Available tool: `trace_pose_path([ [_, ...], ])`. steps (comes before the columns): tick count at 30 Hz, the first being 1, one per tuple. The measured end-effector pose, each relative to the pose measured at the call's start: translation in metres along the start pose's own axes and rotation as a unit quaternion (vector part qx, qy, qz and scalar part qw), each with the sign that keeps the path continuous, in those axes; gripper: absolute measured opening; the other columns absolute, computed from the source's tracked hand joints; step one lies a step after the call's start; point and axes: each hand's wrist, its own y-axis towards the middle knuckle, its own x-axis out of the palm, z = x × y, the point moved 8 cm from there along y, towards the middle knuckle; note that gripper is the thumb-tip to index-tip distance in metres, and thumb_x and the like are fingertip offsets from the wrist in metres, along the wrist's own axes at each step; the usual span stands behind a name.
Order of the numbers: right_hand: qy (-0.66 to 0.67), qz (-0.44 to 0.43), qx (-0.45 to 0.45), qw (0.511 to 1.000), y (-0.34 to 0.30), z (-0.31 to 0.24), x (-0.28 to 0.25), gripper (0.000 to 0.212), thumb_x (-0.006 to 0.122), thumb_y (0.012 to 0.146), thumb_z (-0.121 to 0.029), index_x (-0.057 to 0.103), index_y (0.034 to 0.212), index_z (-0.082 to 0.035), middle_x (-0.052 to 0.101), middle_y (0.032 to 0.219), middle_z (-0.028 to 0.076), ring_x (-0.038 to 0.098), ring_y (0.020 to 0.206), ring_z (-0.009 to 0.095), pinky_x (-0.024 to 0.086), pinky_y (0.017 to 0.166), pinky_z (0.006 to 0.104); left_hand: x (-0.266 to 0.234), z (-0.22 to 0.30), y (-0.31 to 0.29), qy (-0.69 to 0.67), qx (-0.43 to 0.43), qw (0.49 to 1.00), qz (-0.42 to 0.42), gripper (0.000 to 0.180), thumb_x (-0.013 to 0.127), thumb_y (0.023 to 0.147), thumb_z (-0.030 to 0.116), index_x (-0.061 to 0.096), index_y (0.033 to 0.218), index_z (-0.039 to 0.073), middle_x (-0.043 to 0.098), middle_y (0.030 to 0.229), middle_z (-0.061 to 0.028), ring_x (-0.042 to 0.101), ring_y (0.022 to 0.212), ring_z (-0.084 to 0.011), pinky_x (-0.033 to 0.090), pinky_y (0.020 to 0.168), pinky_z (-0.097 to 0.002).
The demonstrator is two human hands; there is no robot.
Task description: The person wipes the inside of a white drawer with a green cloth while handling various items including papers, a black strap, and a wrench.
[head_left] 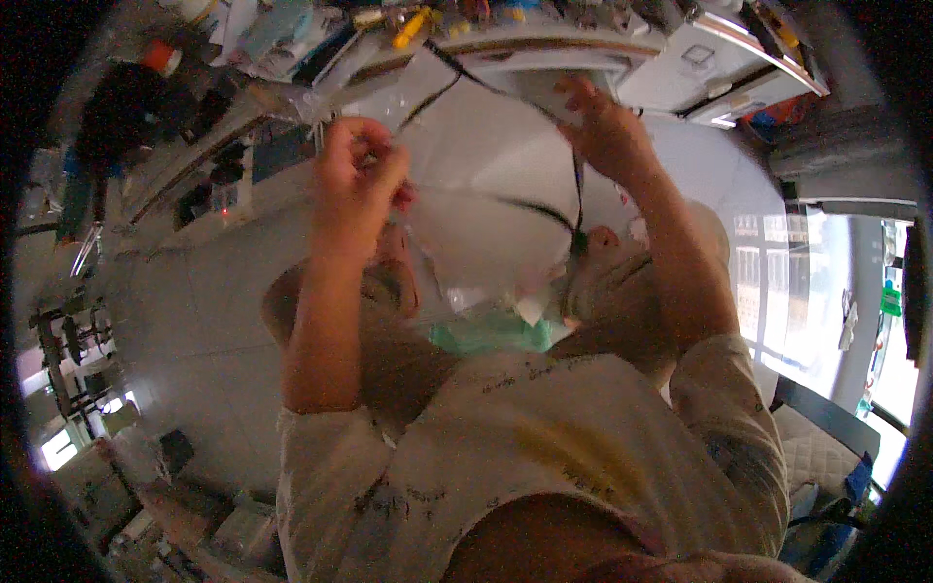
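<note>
A thin black cable point(505, 94) runs in loops between my hands, over the pale area in front of me. My left hand point(358, 180) is raised on the left with its fingers curled into a pinch, and strands of the cable lead into it. On the right, my right hand point(607, 131) is bent at the cable, where the strand turns downward; its fingers are partly curled and somewhat blurred. A dark lump point(579, 241) on the cable hangs near my right knee. What lies inside the left fingers is mostly hidden.
Ahead stands a cluttered desk with a yellow tool point(413, 28) near its edge. A white drawer unit point(700, 63) is at the far right. Between my legs sits a green translucent object point(491, 335). Shelving with dark items point(219, 175) stands left, and a bright window point(777, 272) right.
</note>
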Motion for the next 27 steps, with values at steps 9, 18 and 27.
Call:
trace_pose_path([
  [9, 0.009, -0.069, -0.067, 0.995, 0.008, -0.03, 0.021, 0.045, 0.06, 0.077, -0.008, 0.045, 0.118, -0.013, 0.057, 0.11, 0.014, 0.057, 0.09, 0.038, 0.048, 0.077, 0.0426, 0.018, 0.035, -0.013, 0.095, 0.143, 0.985, -0.007, 0.016, 0.057, 0.079, 0.002, 0.053, 0.095, 0.005, 0.055, 0.066, -0.0044, 0.053, 0.048, -0.0102, 0.045, 0.043, -0.0261],
  [18, 0.219, -0.022, -0.087, 0.972, 0.055, -0.035, 0.012, 0.038, 0.062, 0.082, -0.015, 0.051, 0.119, -0.011, 0.062, 0.101, 0.012, 0.062, 0.086, 0.025, 0.049, 0.073, 0.0351, 0.024, 0.032, -0.007, 0.305, 0.243, 0.921, 0.006, 0.019, 0.058, 0.077, 0.005, 0.063, 0.095, 0.005, 0.064, 0.076, -0.0148, 0.061, 0.061, -0.0246, 0.048, 0.059, -0.0326],
  [27, 0.114, 0.14, -0.152, 0.972, 0.132, -0.057, -0.002, 0.041, 0.061, 0.08, -0.011, 0.052, 0.12, -0.015, 0.062, 0.097, 0.011, 0.061, 0.073, 0.028, 0.048, 0.066, 0.0358, 0.031, 0.022, 0.012, 0.354, 0.221, 0.909, 0.012, 0.014, 0.058, 0.074, 0.01, 0.06, 0.086, 0.002, 0.063, 0.075, -0.0163, 0.062, 0.069, -0.0326, 0.05, 0.064, -0.0404],
])
